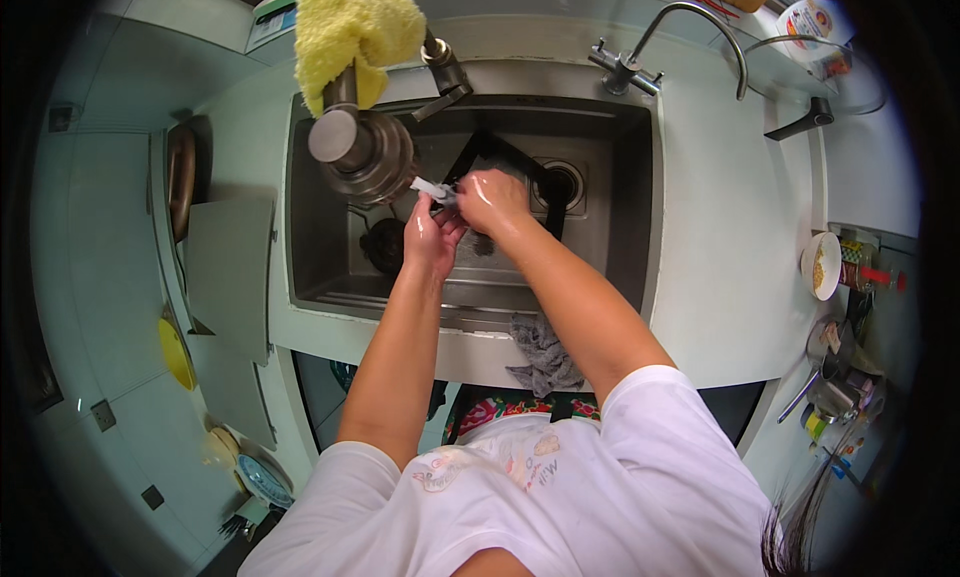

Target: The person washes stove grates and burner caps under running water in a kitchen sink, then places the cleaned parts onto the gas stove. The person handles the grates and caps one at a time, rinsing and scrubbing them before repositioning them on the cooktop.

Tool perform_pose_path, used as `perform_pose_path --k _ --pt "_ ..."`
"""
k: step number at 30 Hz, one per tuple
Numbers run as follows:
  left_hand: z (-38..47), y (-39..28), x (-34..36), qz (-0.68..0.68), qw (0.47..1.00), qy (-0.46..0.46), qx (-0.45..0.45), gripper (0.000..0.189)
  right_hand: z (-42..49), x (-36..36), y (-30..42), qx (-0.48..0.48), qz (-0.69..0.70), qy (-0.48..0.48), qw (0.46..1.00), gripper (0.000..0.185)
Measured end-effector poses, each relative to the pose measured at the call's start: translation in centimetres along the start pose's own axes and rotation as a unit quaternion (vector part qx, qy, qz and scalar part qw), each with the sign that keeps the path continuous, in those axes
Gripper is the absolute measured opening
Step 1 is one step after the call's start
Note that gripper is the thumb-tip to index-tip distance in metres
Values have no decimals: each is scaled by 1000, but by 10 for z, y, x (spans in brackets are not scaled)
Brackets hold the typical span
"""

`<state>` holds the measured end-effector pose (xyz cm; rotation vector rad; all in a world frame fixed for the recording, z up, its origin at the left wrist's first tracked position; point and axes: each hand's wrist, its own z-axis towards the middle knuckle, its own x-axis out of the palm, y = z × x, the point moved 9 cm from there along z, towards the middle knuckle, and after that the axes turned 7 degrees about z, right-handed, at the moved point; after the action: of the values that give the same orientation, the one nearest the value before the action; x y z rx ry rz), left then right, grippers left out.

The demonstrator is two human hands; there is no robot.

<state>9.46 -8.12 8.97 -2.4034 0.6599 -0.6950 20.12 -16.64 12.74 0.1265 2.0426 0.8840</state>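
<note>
Over the metal sink (600,254), my wet left hand (429,239) holds a small pale piece with a white end (427,187) between thumb and fingers. My right hand (491,200) is closed on the grey part of the same piece, at its right side; what exactly it is cannot be told. Behind and below my right hand, a black angular frame (469,153) lies in the sink near the drain (562,179). A dark round object (384,245) sits at the sink's left. A grey cloth (546,352) lies on the front rim by my right forearm.
A large metal faucet (360,149) with a yellow towel (356,29) over it juts above the sink's left side. Behind the sink stands a thin curved tap (686,10). At the far right are a white bowl (821,265) and a metal pot (832,397).
</note>
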Motion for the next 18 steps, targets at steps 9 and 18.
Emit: perform_pose_path --k 9,18 --pt "-9 11 8 110 994 -25 13 42 -17 2 -26 40 315 -79 945 20" --pt "-5 11 -5 119 992 -37 -6 36 -33 29 -18 0 202 -87 975 17"
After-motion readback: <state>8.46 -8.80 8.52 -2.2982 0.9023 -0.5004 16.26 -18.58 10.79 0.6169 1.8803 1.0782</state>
